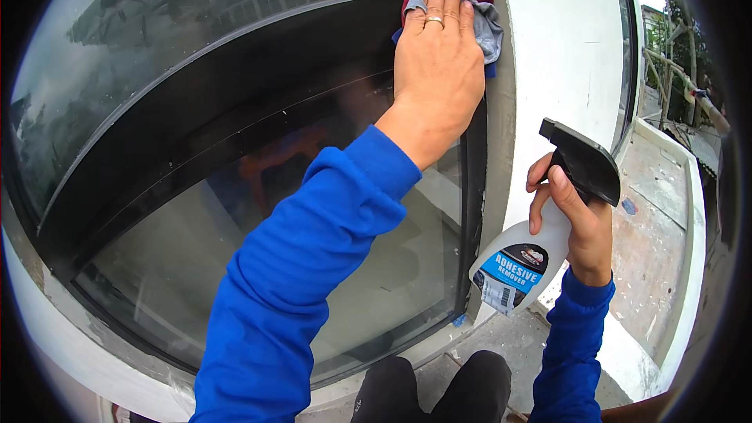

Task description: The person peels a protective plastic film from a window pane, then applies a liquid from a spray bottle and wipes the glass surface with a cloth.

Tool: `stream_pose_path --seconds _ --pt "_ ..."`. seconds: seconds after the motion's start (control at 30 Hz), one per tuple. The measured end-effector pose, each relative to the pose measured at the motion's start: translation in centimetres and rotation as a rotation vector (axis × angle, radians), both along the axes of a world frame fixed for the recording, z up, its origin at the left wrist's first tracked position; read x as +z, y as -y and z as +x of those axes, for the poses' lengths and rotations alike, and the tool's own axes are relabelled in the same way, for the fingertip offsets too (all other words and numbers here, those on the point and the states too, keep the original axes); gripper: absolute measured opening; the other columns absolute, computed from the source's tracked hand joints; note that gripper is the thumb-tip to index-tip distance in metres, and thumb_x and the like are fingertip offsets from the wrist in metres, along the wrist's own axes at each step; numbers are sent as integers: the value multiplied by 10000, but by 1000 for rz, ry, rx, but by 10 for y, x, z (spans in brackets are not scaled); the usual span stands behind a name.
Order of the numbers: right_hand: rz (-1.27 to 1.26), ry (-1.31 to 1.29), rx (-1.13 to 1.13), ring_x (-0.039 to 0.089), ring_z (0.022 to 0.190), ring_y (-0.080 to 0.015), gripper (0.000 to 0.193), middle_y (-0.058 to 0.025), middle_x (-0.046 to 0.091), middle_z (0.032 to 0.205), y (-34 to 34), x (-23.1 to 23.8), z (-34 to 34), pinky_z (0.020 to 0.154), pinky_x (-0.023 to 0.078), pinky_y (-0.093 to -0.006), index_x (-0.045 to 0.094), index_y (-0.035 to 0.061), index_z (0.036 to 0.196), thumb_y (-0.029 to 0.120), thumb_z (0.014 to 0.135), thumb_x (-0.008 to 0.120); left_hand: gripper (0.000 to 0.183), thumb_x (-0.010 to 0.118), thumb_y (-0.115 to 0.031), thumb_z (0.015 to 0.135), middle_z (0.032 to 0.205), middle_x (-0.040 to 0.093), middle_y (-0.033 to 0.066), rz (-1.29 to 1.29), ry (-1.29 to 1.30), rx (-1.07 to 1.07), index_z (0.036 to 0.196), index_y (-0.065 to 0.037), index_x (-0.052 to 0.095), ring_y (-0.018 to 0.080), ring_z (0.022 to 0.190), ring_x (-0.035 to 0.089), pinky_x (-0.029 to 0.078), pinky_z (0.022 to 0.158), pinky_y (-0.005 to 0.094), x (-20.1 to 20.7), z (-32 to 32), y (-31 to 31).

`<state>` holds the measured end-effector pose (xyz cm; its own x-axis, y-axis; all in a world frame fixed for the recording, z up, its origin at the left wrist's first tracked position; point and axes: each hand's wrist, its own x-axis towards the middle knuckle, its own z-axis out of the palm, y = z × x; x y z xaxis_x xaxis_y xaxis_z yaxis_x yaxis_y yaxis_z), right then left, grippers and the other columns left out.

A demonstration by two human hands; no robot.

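A: Our left blue sleeve (278,290) is nearest us. Beyond it?

B: The dark-framed window (188,133), then the white wall (558,47) to its right.

A: And the spray bottle (521,262)?

B: Tilted, to the right of our left hand (440,70), which lies with straight fingers over something; its thumb is hidden, so we can't tell whether it grips. Our right hand (583,227) curls round the bottle's neck.

A: Over what?

B: A bunched cloth (487,27), at the window's upper right edge. We wear a ring (434,20) there.
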<state>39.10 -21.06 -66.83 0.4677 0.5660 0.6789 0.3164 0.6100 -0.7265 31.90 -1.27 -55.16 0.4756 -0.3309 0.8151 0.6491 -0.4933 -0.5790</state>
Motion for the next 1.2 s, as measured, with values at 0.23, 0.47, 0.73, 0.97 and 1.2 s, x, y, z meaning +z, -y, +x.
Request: stream_pose_path --seconds 0.23,0.47,0.73,0.97,1.2 --pt "-57 -19 -32 602 592 -148 426 -87 647 956 23 -19 16 587 485 -281 616 -21 1262 289 982 702 564 561 -155 883 1501 533 184 21 -566 140 1407 54 559 296 1409 493 417 1066 375 -89 -74 -8" --pt "-136 -13 -76 584 599 -123 467 -48 652 876 16 -21 10 565 485 -286 636 -12 1296 301 965 739 538 501 -103 904 1532 506 151 276 -454 236 1417 56 537 274 1479 407 260 1262 419 14 -105 -3" --pt "14 -51 -203 559 561 -91 417 -20 632 803 -25 6 -9 518 454 -247 686 -19 1184 324 957 750 526 515 -117 914 1537 489 167 87 -786 88 1413 45 542 276 1448 448 308 1244 415 -33 -83 -15" --pt "-30 -2 -264 561 551 -87 442 -25 642 778 -46 11 -3 515 462 -253 695 -21 1172 356 949 755 233 609 -72 865 1322 662 161 315 -565 -85 1081 5 651 298 1316 585 423 1159 417 24 -94 5" --pt "1 -75 -304 571 531 -108 422 -27 626 777 -46 12 1 511 468 -271 685 -11 1016 395 934 765 139 573 -20 858 1295 666 164 -36 -519 -50 974 14 642 315 1260 600 446 1104 393 62 -44 0"
